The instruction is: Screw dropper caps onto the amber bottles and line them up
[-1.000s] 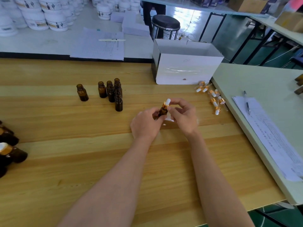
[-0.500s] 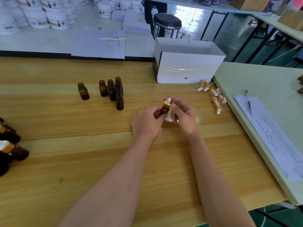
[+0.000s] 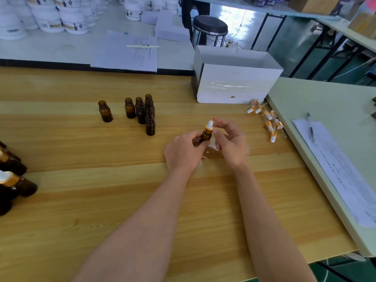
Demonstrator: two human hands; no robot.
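Note:
My left hand (image 3: 184, 153) grips the body of a small amber bottle (image 3: 205, 136) just above the wooden table (image 3: 81, 190). A dropper cap (image 3: 209, 127) with a gold collar and white bulb sits on the bottle's neck. My right hand (image 3: 231, 141) curls thumb and forefinger around that cap, the thumb at the collar. Several uncapped amber bottles (image 3: 149, 117) stand in a cluster to the far left, with one bottle (image 3: 105, 111) apart from them. Loose dropper caps (image 3: 268, 121) lie to the right. Capped bottles (image 3: 12, 184) lie at the left edge.
An open white box (image 3: 238, 82) stands behind the hands. A pale green table (image 3: 325, 110) adjoins on the right, carrying a sheet of paper (image 3: 335, 169) and a pen (image 3: 310, 127). Beyond are papers (image 3: 126, 51), white jars (image 3: 50, 19) and a black stool (image 3: 209, 27).
The right hand's fingers have shifted around the cap, the forefinger lifting off the bulb. The bottle stays in the left hand at about the same spot.

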